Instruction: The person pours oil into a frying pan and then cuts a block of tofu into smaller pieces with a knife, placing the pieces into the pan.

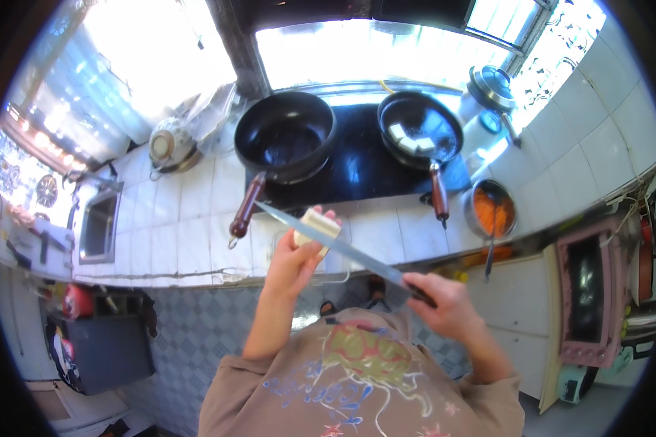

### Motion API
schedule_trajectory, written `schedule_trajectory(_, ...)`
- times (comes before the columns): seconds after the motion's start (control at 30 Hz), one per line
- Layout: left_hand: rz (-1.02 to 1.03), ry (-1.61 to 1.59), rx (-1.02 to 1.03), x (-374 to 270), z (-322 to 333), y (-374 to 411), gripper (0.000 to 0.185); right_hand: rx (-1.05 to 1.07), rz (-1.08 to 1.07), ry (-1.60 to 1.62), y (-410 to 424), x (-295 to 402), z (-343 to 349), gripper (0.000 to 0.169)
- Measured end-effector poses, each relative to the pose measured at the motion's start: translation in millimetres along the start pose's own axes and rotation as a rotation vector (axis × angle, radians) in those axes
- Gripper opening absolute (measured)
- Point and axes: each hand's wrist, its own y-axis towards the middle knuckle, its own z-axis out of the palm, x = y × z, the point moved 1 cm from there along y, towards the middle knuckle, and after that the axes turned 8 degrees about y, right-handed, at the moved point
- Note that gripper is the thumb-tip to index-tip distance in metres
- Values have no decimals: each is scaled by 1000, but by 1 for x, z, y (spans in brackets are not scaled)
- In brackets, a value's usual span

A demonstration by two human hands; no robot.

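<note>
A pale block, apparently tofu (318,225), rests in my left hand (298,261) over the front edge of the counter. My right hand (440,300) grips the dark handle of a long kitchen knife (366,263). Its blade slants across the block, with the tip pointing up and left near a wok handle. Whether the edge has entered the block cannot be made out. Beyond my hands, several white pieces (409,144) lie in the right-hand frying pan (385,117), whose bottom is shiny. An empty-looking dark wok (284,136) stands to the left.
Both pans sit on a black glass cooktop (355,153), their wooden handles jutting towards me. A metal bowl (473,213) of orange food with a spoon stands right. A lidded pot (489,90) is behind it. Farther left are a patterned bowl (172,143) and a sink (99,226).
</note>
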Motion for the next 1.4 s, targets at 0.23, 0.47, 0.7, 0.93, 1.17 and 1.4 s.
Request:
schedule_trajectory(0.23, 46, -13, 30, -3, 12, 5, 59, 25, -24, 11, 8, -8, -14, 40)
schedule_trajectory(0.47, 67, -22, 41, -3, 15, 7, 58, 69, -7, 13, 12, -11, -20, 39)
schedule_trajectory(0.7, 81, -30, 47, -3, 18, 8, 59, 84, -22, 7, 14, -13, -23, 39)
schedule_trajectory(0.93, 78, -47, 28, -3, 18, 8, 60, 71, -22, 16, 14, -13, -23, 39)
schedule_trajectory(1.17, 79, -59, 24, -4, 20, 8, 61, 74, -18, 21, 14, -15, -23, 38)
schedule_trajectory(1.4, 82, -59, 14, -3, 20, 8, 61, 72, -24, 19, 14, -15, -23, 38)
